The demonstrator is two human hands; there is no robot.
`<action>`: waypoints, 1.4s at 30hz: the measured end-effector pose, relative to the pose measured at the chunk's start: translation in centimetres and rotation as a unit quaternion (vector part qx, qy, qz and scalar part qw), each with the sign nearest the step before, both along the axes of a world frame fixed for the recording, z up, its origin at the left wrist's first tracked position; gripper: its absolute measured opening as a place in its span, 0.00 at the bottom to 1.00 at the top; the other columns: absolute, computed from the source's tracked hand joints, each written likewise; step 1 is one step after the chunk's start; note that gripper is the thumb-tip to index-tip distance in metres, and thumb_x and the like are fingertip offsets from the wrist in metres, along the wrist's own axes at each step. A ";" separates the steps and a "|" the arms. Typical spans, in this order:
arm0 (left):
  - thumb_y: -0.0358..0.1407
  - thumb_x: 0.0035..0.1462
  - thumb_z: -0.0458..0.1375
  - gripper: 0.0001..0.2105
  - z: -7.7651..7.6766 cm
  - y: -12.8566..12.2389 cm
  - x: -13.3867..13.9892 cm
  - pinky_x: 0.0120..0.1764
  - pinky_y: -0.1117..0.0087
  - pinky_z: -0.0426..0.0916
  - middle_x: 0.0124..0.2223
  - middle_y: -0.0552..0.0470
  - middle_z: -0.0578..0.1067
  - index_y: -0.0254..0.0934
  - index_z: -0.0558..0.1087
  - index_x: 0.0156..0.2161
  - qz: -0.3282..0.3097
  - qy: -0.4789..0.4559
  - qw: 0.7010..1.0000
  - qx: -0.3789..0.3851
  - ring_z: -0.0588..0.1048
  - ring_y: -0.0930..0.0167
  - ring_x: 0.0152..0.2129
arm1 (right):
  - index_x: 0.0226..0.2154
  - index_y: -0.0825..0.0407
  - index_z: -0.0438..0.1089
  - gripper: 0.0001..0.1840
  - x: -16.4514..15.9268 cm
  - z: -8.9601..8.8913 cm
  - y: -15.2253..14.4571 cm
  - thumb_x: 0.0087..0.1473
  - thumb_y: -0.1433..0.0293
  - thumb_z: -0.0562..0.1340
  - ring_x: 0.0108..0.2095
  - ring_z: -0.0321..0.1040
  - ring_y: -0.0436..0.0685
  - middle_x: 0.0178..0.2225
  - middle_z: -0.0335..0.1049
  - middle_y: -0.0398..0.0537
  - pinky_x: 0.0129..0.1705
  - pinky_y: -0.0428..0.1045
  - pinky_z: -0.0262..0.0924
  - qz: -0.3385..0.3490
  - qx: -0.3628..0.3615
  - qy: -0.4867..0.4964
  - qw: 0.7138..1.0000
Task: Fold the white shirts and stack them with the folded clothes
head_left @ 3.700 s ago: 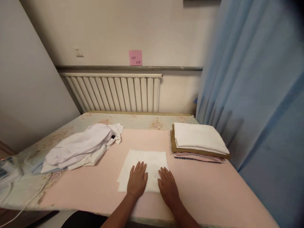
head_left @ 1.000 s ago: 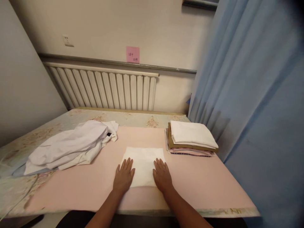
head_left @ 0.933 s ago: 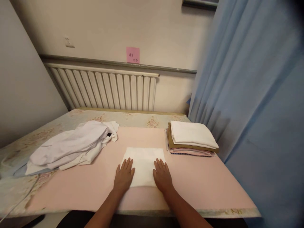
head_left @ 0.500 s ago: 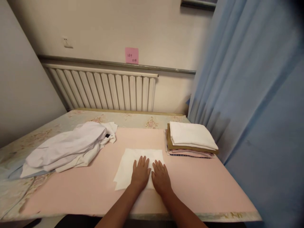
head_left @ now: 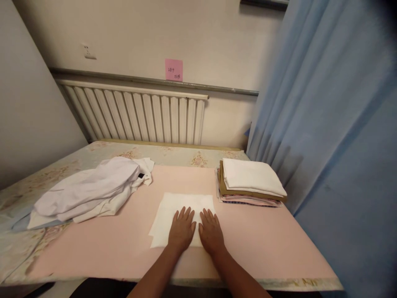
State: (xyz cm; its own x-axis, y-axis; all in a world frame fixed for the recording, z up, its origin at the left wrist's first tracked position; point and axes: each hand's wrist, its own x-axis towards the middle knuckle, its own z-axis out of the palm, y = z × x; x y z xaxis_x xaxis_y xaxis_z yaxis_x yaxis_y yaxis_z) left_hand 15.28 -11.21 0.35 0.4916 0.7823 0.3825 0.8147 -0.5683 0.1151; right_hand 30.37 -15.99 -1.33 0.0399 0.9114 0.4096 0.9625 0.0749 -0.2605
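Observation:
A folded white cloth lies flat on the pink sheet in front of me; its left side shows uneven layered edges. My left hand rests palm down on the middle of the cloth, fingers stretched forward. Beside it, my right hand presses flat near the cloth's right edge, fingers pointing away from me. A small gap separates the two thumbs. Neither hand grips anything.
Crumpled white garments lie at the left. At the right sits a stack of folded fabrics, white on top with brown below. A blue curtain hangs along the right side. Behind the floral-covered surface stands a radiator.
My left hand has slid slightly back toward me on the cloth. The right hand stays almost in place. The view has shifted a little.

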 end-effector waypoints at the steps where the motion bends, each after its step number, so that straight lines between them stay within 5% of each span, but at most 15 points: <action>1: 0.40 0.63 0.45 0.21 0.0 0.0 -0.1 0.61 0.53 0.51 0.61 0.49 0.67 0.42 0.65 0.59 0.001 0.000 1.000 0.001 0.59 0.62 0.61 | 0.57 0.51 0.63 0.24 0.0 -0.1 0.0 0.59 0.68 0.52 0.63 0.49 0.60 0.61 0.57 0.50 0.63 0.60 0.43 -0.001 0.004 -0.001 1.000; 42: 0.40 0.64 0.44 0.23 -1.6 1.1 -6.3 0.60 0.52 0.54 0.64 0.49 0.61 0.40 0.59 0.62 0.050 0.026 0.998 0.022 0.55 0.61 0.63 | 0.56 0.54 0.64 0.22 -0.2 -0.3 -0.4 0.62 0.69 0.49 0.63 0.50 0.60 0.60 0.59 0.51 0.63 0.59 0.41 -0.002 0.036 -0.056 0.998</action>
State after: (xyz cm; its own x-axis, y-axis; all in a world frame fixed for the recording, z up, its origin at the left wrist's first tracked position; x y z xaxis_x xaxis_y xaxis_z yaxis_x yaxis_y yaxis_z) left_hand 8.94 -10.13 -1.29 0.4321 0.8115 0.3935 0.8717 -0.4876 0.0485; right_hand 30.21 -16.41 -1.61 -0.0058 0.8795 0.4759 0.9858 0.0849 -0.1449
